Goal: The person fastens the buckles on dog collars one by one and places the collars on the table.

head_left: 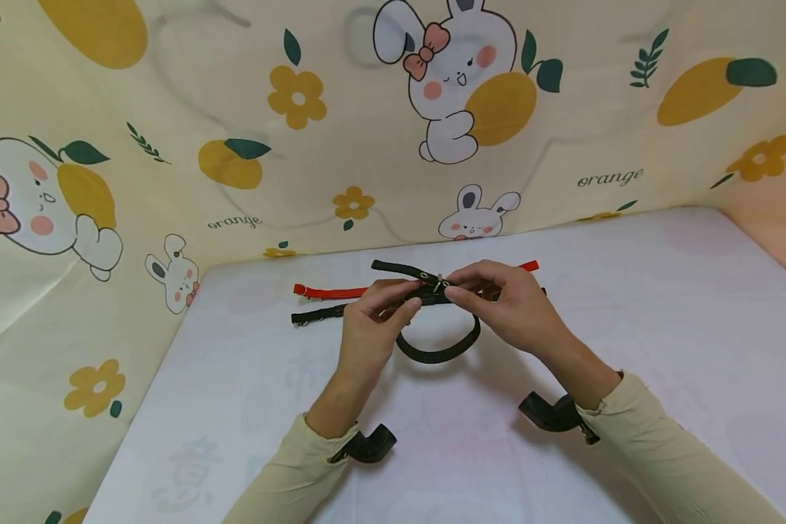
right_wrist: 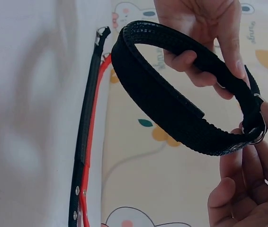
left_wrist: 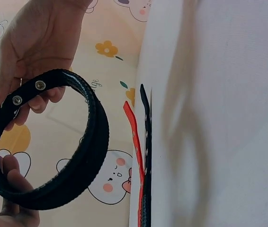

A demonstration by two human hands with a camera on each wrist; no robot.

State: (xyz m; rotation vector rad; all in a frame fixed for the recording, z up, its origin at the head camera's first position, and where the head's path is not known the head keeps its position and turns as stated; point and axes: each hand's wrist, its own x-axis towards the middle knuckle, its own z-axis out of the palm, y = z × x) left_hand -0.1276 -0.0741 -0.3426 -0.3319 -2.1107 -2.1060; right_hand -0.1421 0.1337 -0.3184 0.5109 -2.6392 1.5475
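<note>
Black collar held looped above tabletop, buckle end up between both hands, likely so strap meets buckle; left hand pinches strap at 9 o'clock of buckle; right hand pinches at 3 o'clock; red collar and second black collar lie flat at 12 o'clock, beyond hands.

Black woven collar curling into a closed loop, hanging above the white bench, strap end overlapping at the top near a silver metal buckle. Showing round metal eyelets along the strap, free tip sticking out left and up. Being pinched at the buckle area from both sides, loop drooping toward the viewer.
</note>
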